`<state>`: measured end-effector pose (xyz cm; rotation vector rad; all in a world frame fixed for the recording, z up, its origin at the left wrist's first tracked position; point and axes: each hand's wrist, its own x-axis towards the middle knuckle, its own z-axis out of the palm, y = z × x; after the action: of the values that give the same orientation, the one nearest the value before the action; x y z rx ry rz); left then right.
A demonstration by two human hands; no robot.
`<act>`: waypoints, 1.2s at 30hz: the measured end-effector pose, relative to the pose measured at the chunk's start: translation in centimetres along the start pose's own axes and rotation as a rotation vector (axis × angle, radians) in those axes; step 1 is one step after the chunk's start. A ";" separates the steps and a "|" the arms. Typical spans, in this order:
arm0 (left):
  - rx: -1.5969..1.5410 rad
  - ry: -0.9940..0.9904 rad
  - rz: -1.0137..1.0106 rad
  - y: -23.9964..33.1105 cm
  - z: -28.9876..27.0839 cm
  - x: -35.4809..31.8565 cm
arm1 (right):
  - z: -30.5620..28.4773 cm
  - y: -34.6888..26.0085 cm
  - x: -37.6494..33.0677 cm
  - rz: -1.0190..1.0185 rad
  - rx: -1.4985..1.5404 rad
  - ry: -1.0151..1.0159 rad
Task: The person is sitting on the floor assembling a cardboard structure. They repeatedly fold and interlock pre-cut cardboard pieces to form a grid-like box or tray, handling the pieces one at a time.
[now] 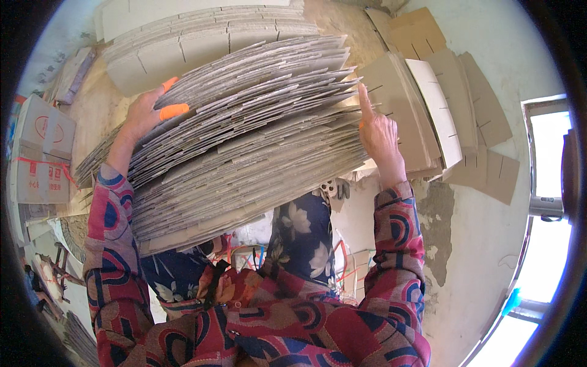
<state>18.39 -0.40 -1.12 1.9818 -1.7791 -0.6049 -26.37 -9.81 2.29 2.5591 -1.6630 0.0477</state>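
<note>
A thick, fanned stack of grey-brown cardboard strips [244,171] lies slanted in front of me, above my knees. My left hand [147,113] grips the stack's upper left part; its thumb and a finger wear orange finger covers, and its other fingers are mostly hidden. At the right ends of the strips is my right hand [379,134]. Its index finger stretches up along the ends while the other fingers curl, with a bit of orange showing at the thumb side. The strips' edges are uneven, some sticking out at the right.
Behind lies another row of slotted cardboard sheets [183,58] on a wooden surface [88,116]. More slotted sheets [397,104] lean in piles at the right. A printed carton [46,150] with red cord stands at the left. A bright window [549,159] is at far right.
</note>
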 end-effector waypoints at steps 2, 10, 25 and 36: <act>0.004 0.008 0.008 -0.1 0.0 0.0 | -0.3 0.0 0.9 -0.017 -0.073 -0.073; -0.039 0.013 0.026 -0.2 0.2 0.1 | 2.1 1.7 1.4 -0.335 0.077 0.295; 0.025 0.045 0.037 -0.3 0.3 0.0 | 2.7 0.2 5.4 -0.227 -0.028 0.088; -0.112 0.008 -0.012 -1.5 0.4 0.3 | 1.9 -0.1 9.8 -0.012 0.053 -0.078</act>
<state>19.48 -0.55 -2.30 1.9181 -1.6917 -0.6843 -22.29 -18.85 1.08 2.6417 -1.6956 -0.0096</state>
